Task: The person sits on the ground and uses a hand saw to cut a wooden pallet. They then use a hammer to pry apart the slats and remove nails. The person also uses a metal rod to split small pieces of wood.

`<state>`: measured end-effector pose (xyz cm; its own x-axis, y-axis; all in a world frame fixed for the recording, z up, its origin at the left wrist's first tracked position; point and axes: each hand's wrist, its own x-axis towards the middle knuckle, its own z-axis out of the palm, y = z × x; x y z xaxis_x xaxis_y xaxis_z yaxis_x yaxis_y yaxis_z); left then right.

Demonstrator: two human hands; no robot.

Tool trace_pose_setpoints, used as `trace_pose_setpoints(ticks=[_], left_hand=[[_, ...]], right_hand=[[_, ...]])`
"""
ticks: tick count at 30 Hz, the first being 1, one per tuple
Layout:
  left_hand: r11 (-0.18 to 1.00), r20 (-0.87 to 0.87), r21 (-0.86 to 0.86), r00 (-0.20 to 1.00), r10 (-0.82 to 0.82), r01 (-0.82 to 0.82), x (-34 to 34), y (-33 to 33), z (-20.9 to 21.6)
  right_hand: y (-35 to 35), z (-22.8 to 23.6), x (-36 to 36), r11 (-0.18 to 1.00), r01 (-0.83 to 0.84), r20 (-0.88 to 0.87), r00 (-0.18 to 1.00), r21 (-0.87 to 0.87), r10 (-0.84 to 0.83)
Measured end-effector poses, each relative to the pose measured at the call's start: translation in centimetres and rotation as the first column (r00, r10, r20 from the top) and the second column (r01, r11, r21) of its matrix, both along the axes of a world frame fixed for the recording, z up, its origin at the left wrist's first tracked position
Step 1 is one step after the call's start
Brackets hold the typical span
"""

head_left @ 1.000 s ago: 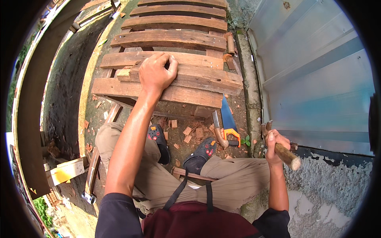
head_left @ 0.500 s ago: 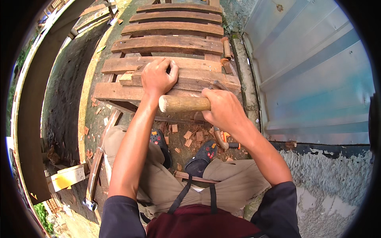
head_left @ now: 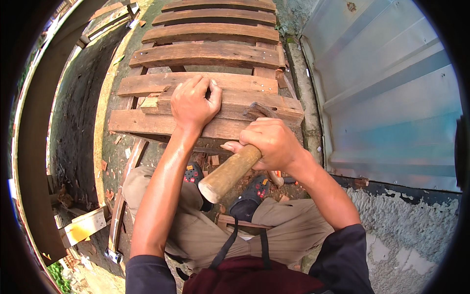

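Lying on the slatted counter, the timber sits under the left hand's curled fingers; the right hand's wrap a wooden-handled tool. If the timber skids, a stroke could catch the left hand.

The left hand hides part of the wooden beam; the right hand covers part of the wooden-handled tool; the upper edge crops the bench.
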<state>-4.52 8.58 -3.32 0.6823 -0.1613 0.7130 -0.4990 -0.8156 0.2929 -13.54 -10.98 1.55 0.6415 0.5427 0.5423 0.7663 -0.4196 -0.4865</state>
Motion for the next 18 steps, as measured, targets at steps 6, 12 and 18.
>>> trace_pose_setpoints(ticks=[6, 12, 18], left_hand=[[0.999, 0.005, 0.041, 1.000, -0.004, 0.004, 0.1, 0.1, 0.1], [0.999, -0.007, 0.043, 1.000, 0.014, -0.014, 0.1, 0.4, -0.1], [0.998, 0.010, 0.050, 0.999, 0.045, -0.046, 0.0, 0.5, -0.2]], right_hand=[[-1.0, -1.1, 0.3, 0.979, -0.110, 0.089, 0.991, 0.174, 0.095], [-8.9, -5.0, -5.7, 0.943, 0.027, -0.091, 0.996, 0.333, 0.004], [-10.5, -6.8, -11.5, 0.753, 0.367, -0.403, 0.903, 0.546, -0.147]])
